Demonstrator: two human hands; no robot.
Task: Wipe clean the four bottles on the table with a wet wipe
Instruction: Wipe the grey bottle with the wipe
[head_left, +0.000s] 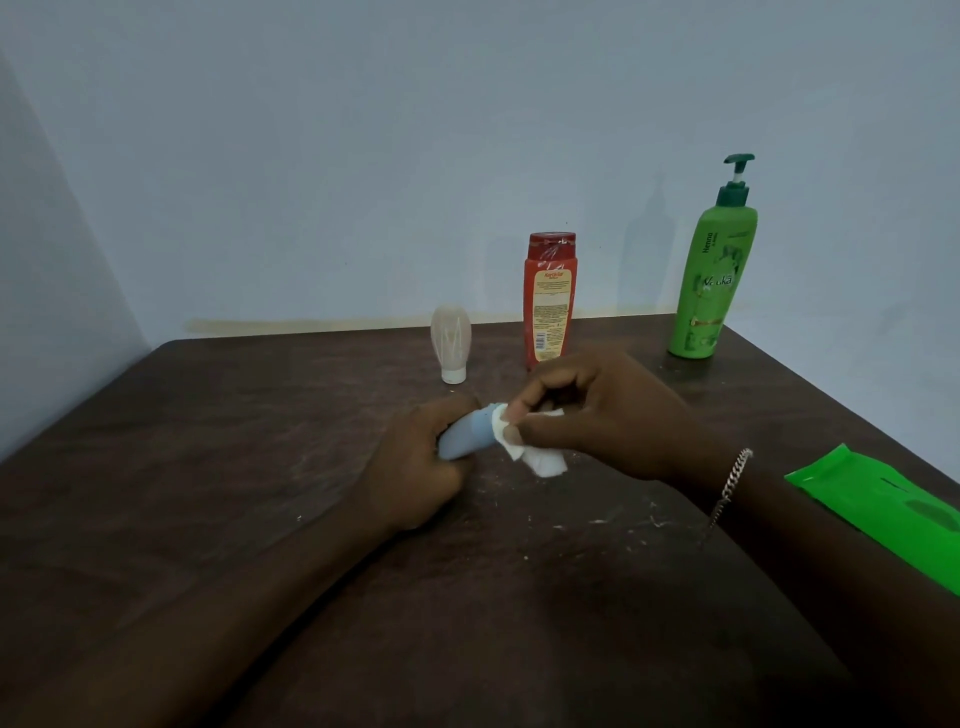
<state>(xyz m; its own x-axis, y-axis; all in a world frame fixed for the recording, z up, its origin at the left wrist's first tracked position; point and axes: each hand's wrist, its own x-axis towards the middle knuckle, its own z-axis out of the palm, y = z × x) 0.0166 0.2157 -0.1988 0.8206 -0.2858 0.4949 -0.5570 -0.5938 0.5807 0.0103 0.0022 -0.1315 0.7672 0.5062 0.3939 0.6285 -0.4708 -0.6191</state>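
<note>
Here our left hand (415, 467) grips the small blue bottle (467, 434) above the table (208, 467), while our right hand (597, 415) pinches the wet wipe (540, 457) against its end; we should turn it slowly, covering every side.

Dark brown table (208, 467) before me, top scuffed and streaked. White specks (597, 521) scattered on it, thickest near the middle and toward my right. Green packet (883, 504) lying flat at the table's right edge, partly out of frame; its print too blurred to read. Pale blue wall (363, 156) behind, meeting a second wall on my left. Yellowish strip (311, 326) along the wall's foot, just above the table's far edge. Chain bracelet (735, 475) worn on my right wrist
</note>
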